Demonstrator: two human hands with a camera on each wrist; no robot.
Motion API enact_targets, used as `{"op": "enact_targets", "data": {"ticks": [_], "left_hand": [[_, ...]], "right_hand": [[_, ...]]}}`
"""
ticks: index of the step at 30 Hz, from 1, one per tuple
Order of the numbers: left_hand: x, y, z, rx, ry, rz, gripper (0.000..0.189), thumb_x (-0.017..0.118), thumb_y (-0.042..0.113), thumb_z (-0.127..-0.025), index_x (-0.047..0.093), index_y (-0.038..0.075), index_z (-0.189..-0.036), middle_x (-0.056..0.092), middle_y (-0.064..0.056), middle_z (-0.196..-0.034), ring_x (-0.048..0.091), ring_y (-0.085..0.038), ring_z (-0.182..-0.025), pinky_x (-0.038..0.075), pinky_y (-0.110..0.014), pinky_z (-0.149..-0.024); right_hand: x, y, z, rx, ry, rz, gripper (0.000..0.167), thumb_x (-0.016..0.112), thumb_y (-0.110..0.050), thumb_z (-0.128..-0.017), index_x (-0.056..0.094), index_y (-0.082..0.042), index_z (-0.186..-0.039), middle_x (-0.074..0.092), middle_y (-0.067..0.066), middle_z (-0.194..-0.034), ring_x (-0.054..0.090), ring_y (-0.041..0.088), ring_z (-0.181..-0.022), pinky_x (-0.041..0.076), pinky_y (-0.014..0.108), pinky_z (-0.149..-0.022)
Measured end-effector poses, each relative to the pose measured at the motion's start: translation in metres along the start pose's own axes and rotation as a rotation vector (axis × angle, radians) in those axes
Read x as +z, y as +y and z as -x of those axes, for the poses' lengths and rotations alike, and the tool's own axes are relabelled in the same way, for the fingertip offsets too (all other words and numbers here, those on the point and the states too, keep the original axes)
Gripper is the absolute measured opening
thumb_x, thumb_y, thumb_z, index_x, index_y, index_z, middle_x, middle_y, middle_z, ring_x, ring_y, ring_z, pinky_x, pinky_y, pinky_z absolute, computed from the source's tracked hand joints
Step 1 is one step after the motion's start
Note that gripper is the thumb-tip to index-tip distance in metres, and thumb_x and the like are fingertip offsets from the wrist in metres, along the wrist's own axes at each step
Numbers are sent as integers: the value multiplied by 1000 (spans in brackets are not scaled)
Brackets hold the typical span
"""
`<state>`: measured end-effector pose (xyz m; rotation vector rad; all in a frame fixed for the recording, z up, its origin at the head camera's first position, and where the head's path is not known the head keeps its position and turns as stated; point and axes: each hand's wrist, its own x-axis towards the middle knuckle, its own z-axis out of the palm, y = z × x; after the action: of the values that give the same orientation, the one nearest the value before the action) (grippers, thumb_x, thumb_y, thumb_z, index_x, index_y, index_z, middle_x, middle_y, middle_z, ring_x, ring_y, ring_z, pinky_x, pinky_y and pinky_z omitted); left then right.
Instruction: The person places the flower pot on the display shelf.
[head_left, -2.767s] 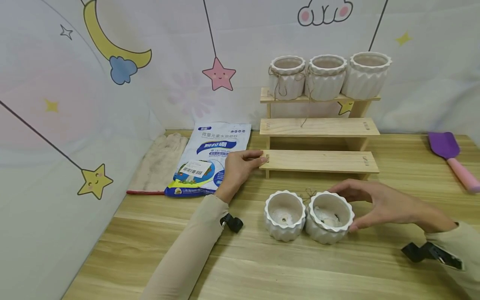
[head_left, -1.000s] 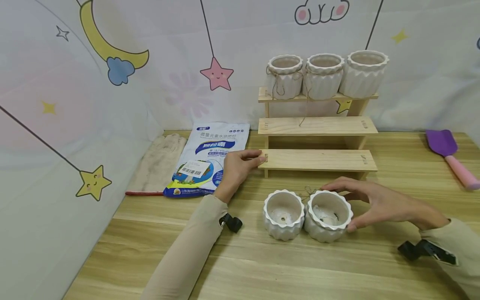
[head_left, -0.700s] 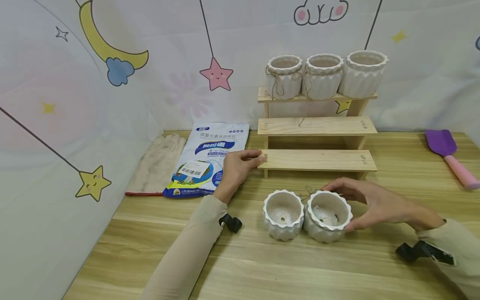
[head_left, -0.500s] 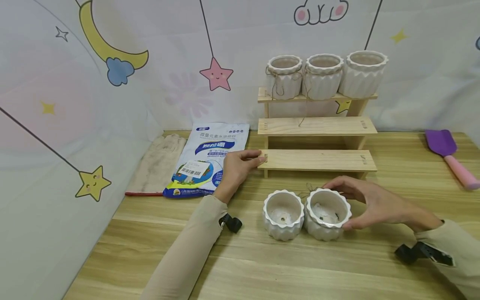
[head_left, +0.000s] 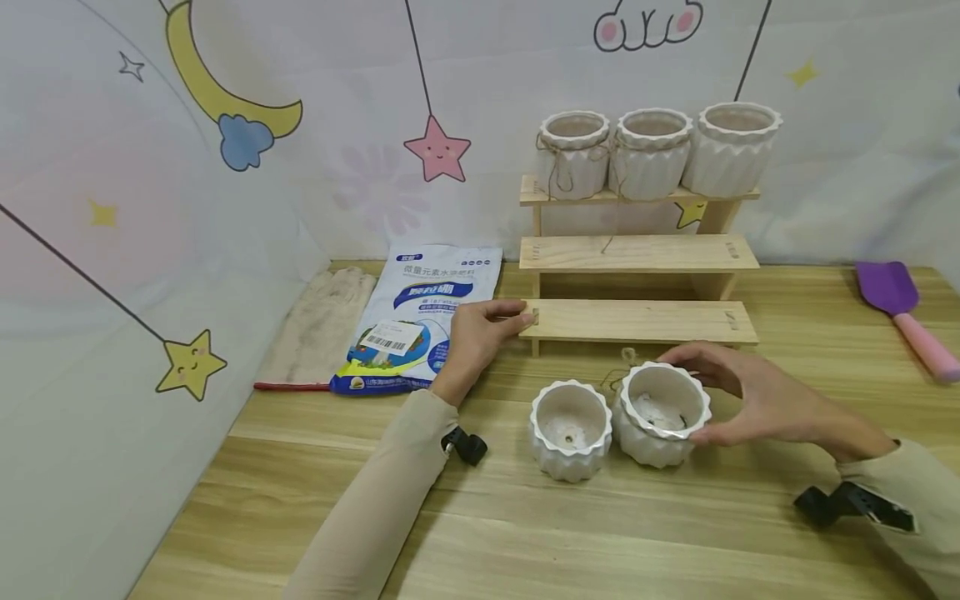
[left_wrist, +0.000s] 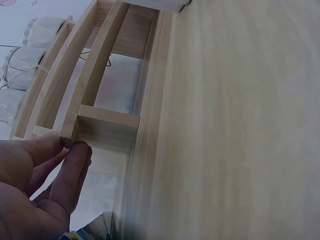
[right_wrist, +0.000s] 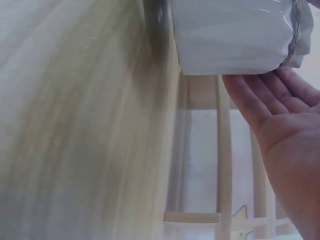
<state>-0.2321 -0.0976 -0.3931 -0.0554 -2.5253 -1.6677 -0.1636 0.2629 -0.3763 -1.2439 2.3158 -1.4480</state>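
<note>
My right hand (head_left: pixel 772 402) grips a white ceramic flowerpot (head_left: pixel 651 443) with a scalloped rim and twine at its neck, thumb at the near side and fingers behind. In the right wrist view the fingers (right_wrist: pixel 267 95) lie along the pot's side, close over the table. Left of it stands a second scalloped white pot (head_left: pixel 572 460), with a drain hole inside. My left hand (head_left: pixel 480 343) pinches the left end of the lowest board of a three-tier wooden plant stand (head_left: pixel 637 321); the left wrist view shows thumb and fingers (left_wrist: pixel 70 170) around the board's end.
Three taller white pots (head_left: pixel 649 167) line the stand's top tier, at least two of them tied with twine. A blue and white fertilizer bag (head_left: pixel 405 287) and a stained cloth (head_left: pixel 318 329) lie at the left. A purple trowel with a pink handle (head_left: pixel 926 346) lies at the right.
The right hand has moved the twine-tied pot slightly up and away from the body, opening a small gap beside the other pot. The left hand stays on the board.
</note>
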Motion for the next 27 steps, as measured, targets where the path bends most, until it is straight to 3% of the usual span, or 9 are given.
{"op": "enact_targets", "data": {"ticks": [12, 18, 24, 27], "left_hand": [[0, -1, -1, -2, 5, -7, 25, 89, 24, -90, 85, 9, -109, 81, -1, -107, 70, -20, -115, 52, -36, -99], [0, -1, 0, -2, 8, -3, 25, 89, 23, -90, 85, 9, -109, 81, -1, -107, 70, -21, -115, 52, -37, -100], [0, -1, 0, -6, 3, 5, 25, 90, 23, -89, 85, 9, -109, 81, -1, -108, 69, -21, -116, 51, -37, -101], [0, -1, 0, -5, 4, 8, 25, 90, 23, -89, 85, 9, -109, 81, -1, -107, 69, -21, -116, 51, -37, -101]], "right_hand": [[-8, -9, -12, -47, 109, 25, 85, 92, 18, -66, 53, 8, -141, 63, 8, -135, 62, 9, -125, 48, 19, -104], [-14, -16, -25, 46, 215, 58, 80, 90, 18, -71, 54, 6, -141, 65, 1, -133, 66, 6, -118, 55, 19, -91], [-23, -23, -42, 84, 291, 57, 72, 86, 18, -75, 54, 9, -138, 63, 3, -131, 65, 7, -116, 49, 16, -99], [-28, -28, -51, 102, 334, 53, 70, 85, 18, -76, 54, 8, -138, 64, 4, -129, 67, 9, -113, 50, 16, -98]]}}
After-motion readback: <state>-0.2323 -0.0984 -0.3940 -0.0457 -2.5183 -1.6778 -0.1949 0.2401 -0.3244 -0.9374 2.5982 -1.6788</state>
